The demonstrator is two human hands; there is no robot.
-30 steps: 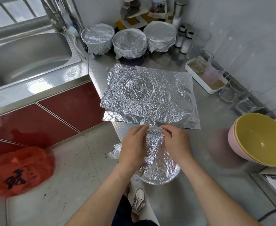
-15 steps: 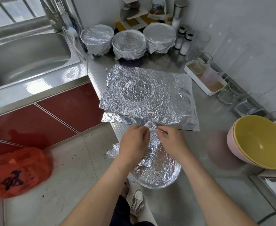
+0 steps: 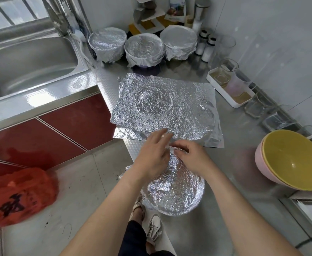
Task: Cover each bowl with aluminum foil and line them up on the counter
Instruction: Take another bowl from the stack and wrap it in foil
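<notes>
Left hand (image 3: 154, 154) now spread (was pinching), right hand (image 3: 190, 156) pinching far rim of foil-wrapped bowl (image 3: 175, 193) below

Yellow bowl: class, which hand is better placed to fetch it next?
Probably right: the yellow bowl sits nearer the right hand than the left hand, though the right hand pinches the crumpled foil.

At the near edge of the steel tabletop (image 3: 243, 169) sits a foil-wrapped bowl (image 3: 175, 193). The right grip (image 3: 192, 159) pinches the wrap at the bowl's far rim, and the left grip (image 3: 154, 156) lies over it with fingers stretched out. Just beyond lie flat foil sheets (image 3: 170, 108), three covered bowls (image 3: 144, 48) stand in a row at the far end, and to the right a yellow bowl (image 3: 295, 159) nests in a pink bowl (image 3: 262, 167).
</notes>
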